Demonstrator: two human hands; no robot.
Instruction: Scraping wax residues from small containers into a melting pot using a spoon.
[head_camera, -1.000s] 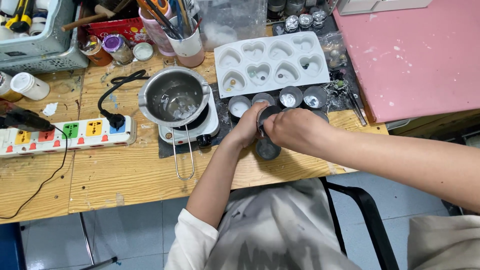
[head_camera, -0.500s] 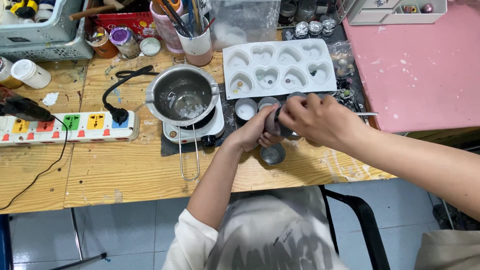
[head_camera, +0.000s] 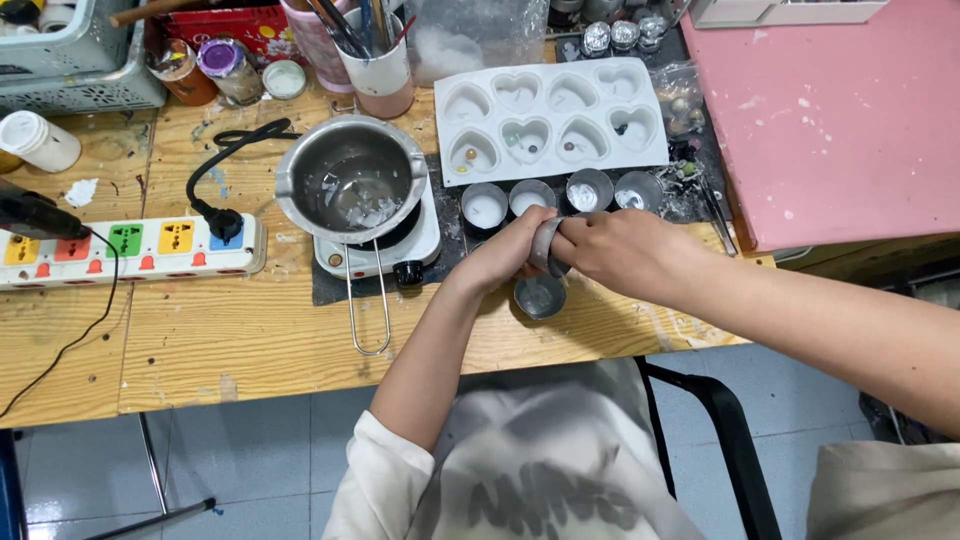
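Both hands are meeting over the bench (head_camera: 250, 340) edge: the left hand (head_camera: 505, 255) and right hand (head_camera: 625, 250) are pinching a small metal cup (head_camera: 548, 245) between their fingers, tilted directly above another cup (head_camera: 540, 296).

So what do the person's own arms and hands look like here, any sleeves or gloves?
Both hands are bare: the left hand and right hand show no gloves, rings or watch. The left arm ends in a white sleeve pushed up near the elbow. The right forearm is uncovered.
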